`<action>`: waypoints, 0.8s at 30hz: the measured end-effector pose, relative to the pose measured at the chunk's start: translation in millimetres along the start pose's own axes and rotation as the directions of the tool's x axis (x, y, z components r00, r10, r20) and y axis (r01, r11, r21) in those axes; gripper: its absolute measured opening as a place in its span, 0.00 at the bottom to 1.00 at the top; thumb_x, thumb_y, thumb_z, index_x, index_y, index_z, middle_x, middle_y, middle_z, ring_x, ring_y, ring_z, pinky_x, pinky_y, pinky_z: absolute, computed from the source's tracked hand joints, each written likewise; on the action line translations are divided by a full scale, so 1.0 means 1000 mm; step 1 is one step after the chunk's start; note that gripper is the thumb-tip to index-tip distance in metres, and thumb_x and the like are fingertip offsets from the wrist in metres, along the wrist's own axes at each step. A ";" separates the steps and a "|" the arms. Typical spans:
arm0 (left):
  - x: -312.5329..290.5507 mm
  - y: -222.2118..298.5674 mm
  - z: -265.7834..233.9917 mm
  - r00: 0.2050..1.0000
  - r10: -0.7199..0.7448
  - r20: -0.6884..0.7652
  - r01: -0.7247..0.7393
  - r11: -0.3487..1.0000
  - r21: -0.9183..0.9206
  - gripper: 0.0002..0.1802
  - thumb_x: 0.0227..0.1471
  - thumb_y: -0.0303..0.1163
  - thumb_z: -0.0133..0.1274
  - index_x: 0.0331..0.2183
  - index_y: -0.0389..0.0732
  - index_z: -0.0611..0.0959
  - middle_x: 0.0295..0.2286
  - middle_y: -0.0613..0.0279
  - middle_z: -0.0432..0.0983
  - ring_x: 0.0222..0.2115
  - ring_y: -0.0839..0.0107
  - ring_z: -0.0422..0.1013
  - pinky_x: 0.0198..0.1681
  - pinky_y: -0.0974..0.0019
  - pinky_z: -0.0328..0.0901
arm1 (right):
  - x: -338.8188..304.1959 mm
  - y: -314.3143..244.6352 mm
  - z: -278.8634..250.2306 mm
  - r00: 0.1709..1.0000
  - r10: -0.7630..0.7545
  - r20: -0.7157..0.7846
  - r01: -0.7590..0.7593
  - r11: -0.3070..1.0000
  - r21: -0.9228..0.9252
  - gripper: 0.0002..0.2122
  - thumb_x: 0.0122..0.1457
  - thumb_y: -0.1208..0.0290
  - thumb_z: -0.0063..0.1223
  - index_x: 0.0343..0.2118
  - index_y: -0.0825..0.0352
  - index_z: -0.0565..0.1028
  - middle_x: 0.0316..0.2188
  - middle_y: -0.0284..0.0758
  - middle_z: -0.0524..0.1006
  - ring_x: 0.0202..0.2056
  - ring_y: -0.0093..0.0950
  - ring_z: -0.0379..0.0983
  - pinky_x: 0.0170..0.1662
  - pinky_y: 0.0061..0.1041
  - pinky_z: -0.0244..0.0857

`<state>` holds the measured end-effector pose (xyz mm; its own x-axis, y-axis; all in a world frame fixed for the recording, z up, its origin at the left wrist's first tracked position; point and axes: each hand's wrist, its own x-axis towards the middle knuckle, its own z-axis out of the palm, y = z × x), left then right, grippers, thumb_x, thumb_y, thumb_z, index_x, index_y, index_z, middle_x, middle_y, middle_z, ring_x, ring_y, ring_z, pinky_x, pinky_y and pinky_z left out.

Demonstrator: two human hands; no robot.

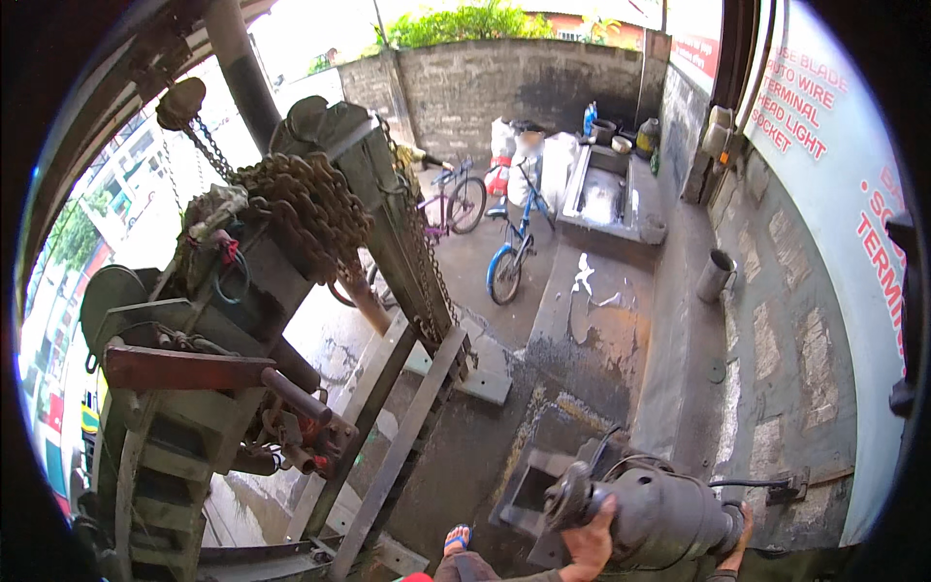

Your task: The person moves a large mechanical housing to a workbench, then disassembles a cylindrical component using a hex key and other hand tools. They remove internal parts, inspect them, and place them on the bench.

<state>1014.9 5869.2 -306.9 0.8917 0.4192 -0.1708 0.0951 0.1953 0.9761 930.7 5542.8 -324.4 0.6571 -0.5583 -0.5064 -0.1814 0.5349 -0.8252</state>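
A grey, barrel-shaped machine [659, 509], which looks like a bench grinder or electric motor, is at the lower right. A round, wheel-like part [570, 493] is at its left end. My left hand [590, 545] grips the machine near that end, thumb up and fingers partly hidden beneath. At the opposite end my right hand [742, 539] is closed around the housing, most of it hidden behind the body. A dark cable [752, 482] runs from the machine toward the wall. Under and beyond its left end is a dark metal box or stand [529, 485].
A heavy steel frame [407, 427] with a rusty chain [310, 209] fills the left. A blue bicycle [514, 247] and a purple bicycle [451, 204] stand farther off. Beyond them is a concrete basin [572, 199]. A block wall [776, 359] with a signboard [824, 194] borders the right.
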 end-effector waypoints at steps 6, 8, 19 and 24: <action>0.049 0.004 0.061 0.902 -0.088 0.424 0.107 0.994 -0.022 0.33 0.50 0.44 0.73 0.52 0.35 0.83 0.51 0.54 0.80 0.54 0.60 0.73 0.62 0.59 0.63 | -0.050 0.047 -0.014 0.875 -0.346 -0.337 0.339 0.937 -0.083 0.20 0.68 0.59 0.47 0.48 0.74 0.78 0.44 0.40 0.81 0.45 0.37 0.78 0.51 0.38 0.71; 0.081 0.008 0.090 0.897 -0.023 0.441 0.088 0.988 -0.127 0.32 0.50 0.46 0.73 0.50 0.35 0.84 0.49 0.55 0.81 0.51 0.61 0.75 0.61 0.61 0.64 | -0.060 0.060 0.000 0.853 -0.205 -0.480 0.311 0.938 0.151 0.25 0.66 0.48 0.46 0.51 0.68 0.75 0.43 0.41 0.81 0.44 0.40 0.80 0.49 0.40 0.74; 0.349 0.033 0.088 0.680 -0.454 0.575 0.523 0.851 0.054 0.36 0.47 0.57 0.72 0.47 0.38 0.86 0.41 0.63 0.83 0.41 0.70 0.78 0.46 0.65 0.71 | 0.022 0.073 0.246 0.798 -0.383 -0.466 0.461 0.885 0.063 0.09 0.59 0.67 0.57 0.35 0.68 0.79 0.33 0.33 0.78 0.34 0.32 0.76 0.39 0.38 0.72; 0.430 0.020 0.089 0.689 -0.353 0.633 0.626 0.730 -0.274 0.32 0.57 0.59 0.61 0.49 0.40 0.84 0.44 0.59 0.83 0.43 0.63 0.79 0.50 0.57 0.72 | 0.108 0.011 0.326 0.815 -0.548 -0.189 0.516 0.834 -0.197 0.08 0.59 0.70 0.60 0.28 0.69 0.78 0.24 0.27 0.76 0.27 0.24 0.70 0.34 0.27 0.65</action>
<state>1439.8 5974.2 -349.1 0.8609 -0.3411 -0.3776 0.5063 0.6483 0.5686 1237.8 5695.1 -306.1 0.4963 -0.8681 -0.0074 0.0438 0.0335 -0.9985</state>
